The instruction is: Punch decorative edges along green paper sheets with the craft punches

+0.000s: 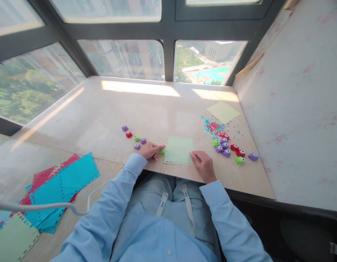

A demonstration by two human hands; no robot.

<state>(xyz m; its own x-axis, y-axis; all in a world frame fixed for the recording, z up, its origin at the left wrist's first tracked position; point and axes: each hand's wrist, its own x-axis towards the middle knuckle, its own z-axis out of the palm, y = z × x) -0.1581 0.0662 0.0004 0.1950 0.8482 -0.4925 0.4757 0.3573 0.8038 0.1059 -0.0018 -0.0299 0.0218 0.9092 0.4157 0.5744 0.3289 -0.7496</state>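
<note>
In front of me on the table lies a pale green sheet of paper, with small punched holes along its edges. My left hand is closed on a small green craft punch at the sheet's left edge, its thumb on top. Most of that punch is hidden by the fingers. My right hand pinches the sheet's right edge between thumb and fingers. Just beyond my left hand sit a purple punch and several others in purple, red and green.
More craft punches cluster at the right, beside a scatter of red and blue paper bits. A pale yellow sheet lies behind them. Punched blue sheets overlap red ones at the left, near a white cable. A wall borders the right side.
</note>
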